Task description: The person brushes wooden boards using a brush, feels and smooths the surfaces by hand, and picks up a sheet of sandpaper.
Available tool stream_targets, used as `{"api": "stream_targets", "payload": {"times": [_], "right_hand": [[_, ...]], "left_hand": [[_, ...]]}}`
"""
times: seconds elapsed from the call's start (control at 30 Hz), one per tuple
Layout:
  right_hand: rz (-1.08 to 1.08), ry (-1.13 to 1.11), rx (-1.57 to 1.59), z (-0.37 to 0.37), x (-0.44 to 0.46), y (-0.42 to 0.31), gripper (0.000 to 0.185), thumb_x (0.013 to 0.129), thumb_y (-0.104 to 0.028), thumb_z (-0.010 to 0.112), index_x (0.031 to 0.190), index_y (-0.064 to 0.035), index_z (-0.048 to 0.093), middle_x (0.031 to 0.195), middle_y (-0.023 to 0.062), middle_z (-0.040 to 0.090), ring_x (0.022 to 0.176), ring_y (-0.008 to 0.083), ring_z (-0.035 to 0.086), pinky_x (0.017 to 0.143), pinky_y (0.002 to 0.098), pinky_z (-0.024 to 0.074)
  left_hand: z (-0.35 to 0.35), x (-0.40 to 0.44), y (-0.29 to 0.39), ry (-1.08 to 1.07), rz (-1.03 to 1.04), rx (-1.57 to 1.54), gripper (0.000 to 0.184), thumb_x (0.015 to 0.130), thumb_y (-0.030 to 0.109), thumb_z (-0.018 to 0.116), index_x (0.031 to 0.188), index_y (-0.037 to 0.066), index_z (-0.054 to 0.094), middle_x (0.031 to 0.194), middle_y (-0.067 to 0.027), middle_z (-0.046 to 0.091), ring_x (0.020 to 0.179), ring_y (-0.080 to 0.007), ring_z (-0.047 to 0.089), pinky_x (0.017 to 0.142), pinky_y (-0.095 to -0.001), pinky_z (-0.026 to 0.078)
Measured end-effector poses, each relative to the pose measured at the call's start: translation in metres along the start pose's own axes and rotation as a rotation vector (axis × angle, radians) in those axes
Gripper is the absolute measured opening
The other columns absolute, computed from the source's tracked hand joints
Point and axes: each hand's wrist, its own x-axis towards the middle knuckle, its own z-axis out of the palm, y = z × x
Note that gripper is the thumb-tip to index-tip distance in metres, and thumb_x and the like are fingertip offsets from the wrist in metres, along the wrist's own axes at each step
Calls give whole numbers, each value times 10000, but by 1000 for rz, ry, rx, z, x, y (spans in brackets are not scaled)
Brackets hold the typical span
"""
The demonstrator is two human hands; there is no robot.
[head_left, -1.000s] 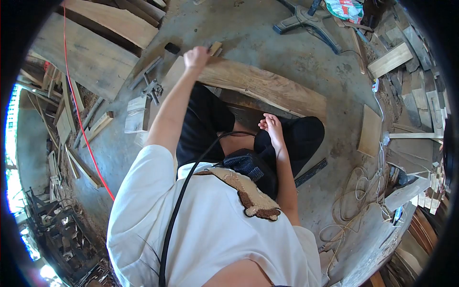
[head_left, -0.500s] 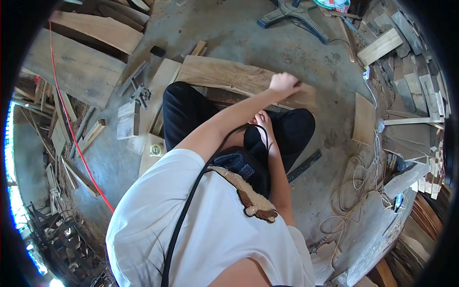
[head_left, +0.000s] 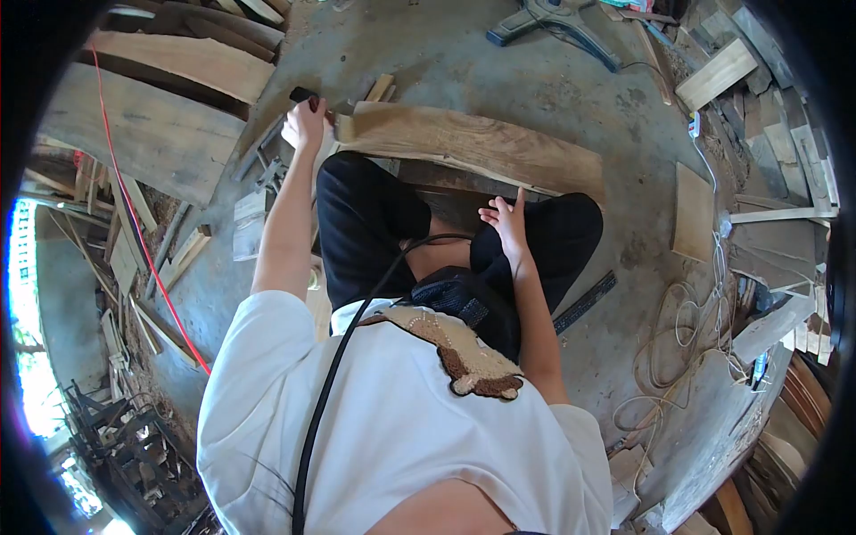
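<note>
My left hand [head_left: 305,127] is stretched out to the far left, its fingers closed at a small black object [head_left: 302,94] whose kind I cannot make out. Beside that hand, a long wooden plank [head_left: 481,143] with an uneven near edge lies across in front of my crossed legs. My right hand [head_left: 506,221] hovers by my right knee, palm partly up and fingers apart, holding nothing. One of its fingertips points at the plank's near edge; whether it touches is unclear. Under my left forearm, a metal clamp-like tool [head_left: 270,176] is partly hidden.
A dark perforated strip [head_left: 584,303] lies on the floor right of my knee. Loose boards [head_left: 693,212] and coiled cable [head_left: 660,357] are further right. Large planks [head_left: 143,120] and a red cord [head_left: 134,227] lie left. A metal stand base [head_left: 557,31] stands ahead.
My left hand has swung from over the plank's right end to the black object at far left. My right hand, earlier behind the left forearm, has opened and moved slightly right.
</note>
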Motion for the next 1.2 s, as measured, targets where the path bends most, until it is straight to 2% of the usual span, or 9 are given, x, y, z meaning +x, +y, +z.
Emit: {"api": "stream_targets", "payload": {"times": [0.13, 0.27, 0.43, 0.53, 0.67, 0.83, 1.0, 1.1, 1.2], "right_hand": [[39, -5, -5, 0, 0, 2, 756, 904, -156, 487, 1403, -151, -81, 1020, 199, 504, 780, 245, 614, 684, 343, 524], [23, -14, 16, -3, 4, 6, 748, 899, -130, 477, 1401, -152, -77, 1020, 235, 518, 724, 243, 625, 638, 328, 529], [-28, -10, -8, -4, -1, 7, 805, 896, -133, 481, 1384, -124, -160, 961, 204, 545, 694, 235, 628, 625, 319, 531], [2, -16, 28, -4, -4, 1, 852, 904, -147, 484, 1362, -185, -234, 951, 180, 564, 737, 233, 619, 663, 332, 524], [-12, -16, -26, -5, -2, 5, 828, 909, -142, 471, 1369, -171, -217, 981, 190, 546, 745, 243, 620, 674, 339, 524], [-33, 10, -21, -2, -2, 6, 793, 903, -122, 457, 1381, -124, -176, 988, 221, 528, 700, 245, 629, 632, 328, 531], [-39, -11, -17, -3, 0, 8, 785, 896, -130, 471, 1392, -118, -138, 980, 206, 525, 699, 241, 625, 640, 333, 526], [-30, -23, -4, -3, 1, 9, 777, 898, -132, 471, 1396, -118, -125, 970, 195, 525, 703, 239, 624, 641, 333, 526], [-23, -30, -9, -3, 4, 9, 777, 897, -128, 473, 1397, -128, -122, 969, 194, 527, 708, 240, 626, 637, 331, 529]], "left_hand": [[-5, -12, 34, -101, 306, 227, 404, 810, 475, 503, 799, 104, 662, 829, -126, 657, 786, -309, 640, 675, -423, 501], [30, -85, 125, -338, 737, 346, 134, 767, 203, 555, 750, 145, 674, 774, -65, 671, 712, -231, 663, 546, -375, 508], [57, -187, 222, -285, 1274, 57, 86, 736, 188, 572, 716, 164, 652, 667, -32, 637, 693, -192, 658, 572, -347, 511], [61, -211, 255, -249, 1381, -120, 127, 761, 257, 564, 718, 176, 652, 628, -46, 612, 636, -227, 642, 551, -350, 505], [28, -193, 265, -412, 811, -369, 404, 787, 471, 555, 698, 88, 647, 631, -83, 623, 592, -261, 627, 545, -374, 499], [85, -114, 165, -657, 170, -901, 385, 778, 453, 595, 916, 107, 693, 746, -63, 675, 626, -177, 650, 620, -305, 510], [85, -35, -5, -395, -245, -433, 496, 648, 577, 647, 773, 100, 701, 739, -88, 666, 703, -218, 649, 658, -373, 507], [17, -14, -30, -124, -301, -187, 466, 659, 525, 653, 774, 75, 677, 806, -162, 658, 767, -328, 641, 667, -411, 501], [-8, 1, -23, -73, -113, 0, 400, 734, 464, 603, 775, 71, 665, 795, -158, 654, 770, -329, 639, 661, -431, 497]]}}
